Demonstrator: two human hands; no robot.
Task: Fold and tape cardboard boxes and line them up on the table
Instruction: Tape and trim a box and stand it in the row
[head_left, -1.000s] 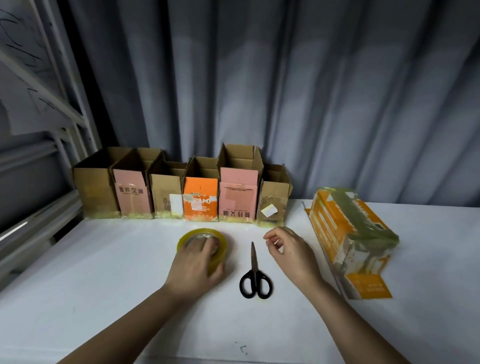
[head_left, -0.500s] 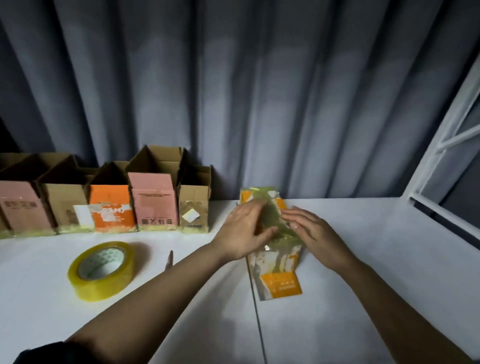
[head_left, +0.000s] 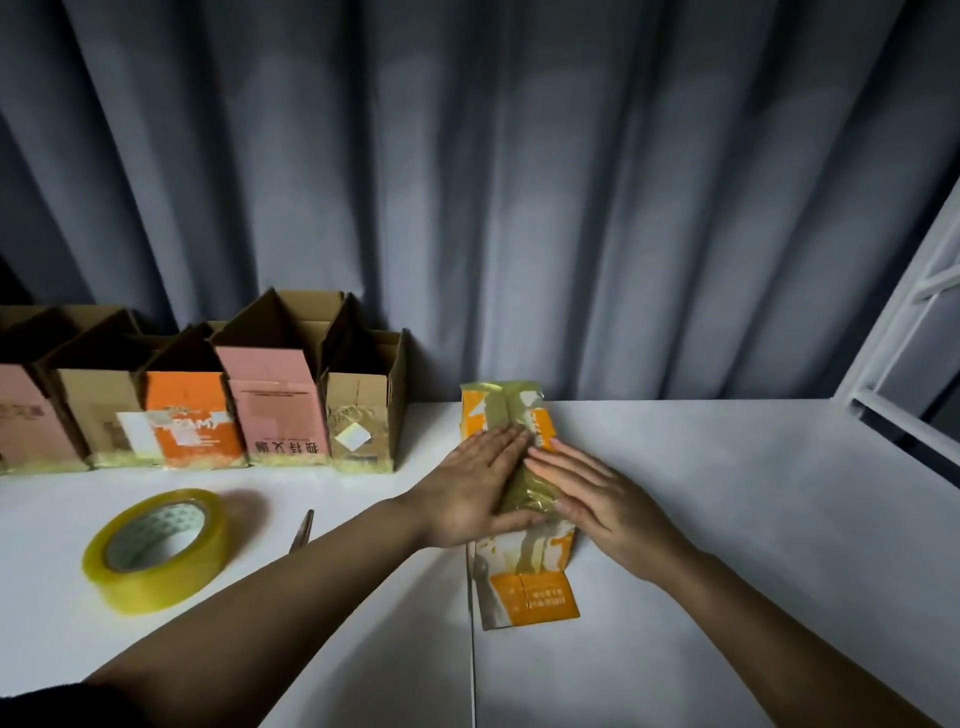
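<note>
From the head camera, both hands are down flat on the orange box (head_left: 524, 561), which lies on its side on the white table (head_left: 727, 519), its length running away from the person. The left hand (head_left: 472, 493) has its fingers straight and close together, palm pressed on the left half of the box's top face; it curls round nothing. The right hand (head_left: 597, 499) mirrors it on the right half, fingers straight and a little spread, also flat and gripping nothing. Between the two sets of fingertips runs a glossy yellowish strip of tape (head_left: 522, 483) along the middle of the box. Nearer the person than both hands, an orange flap with printing sticks out from the box's near end.

Well off to the left of the left hand sits the tape roll (head_left: 156, 551), tilted on the table. Between that roll and the left forearm, a metal scissor tip (head_left: 303, 530) peeks out; the rest is hidden behind the arm. Beyond and left of the left hand, a row of open boxes (head_left: 208, 405) stands side by side against the grey curtain (head_left: 519, 182).
</note>
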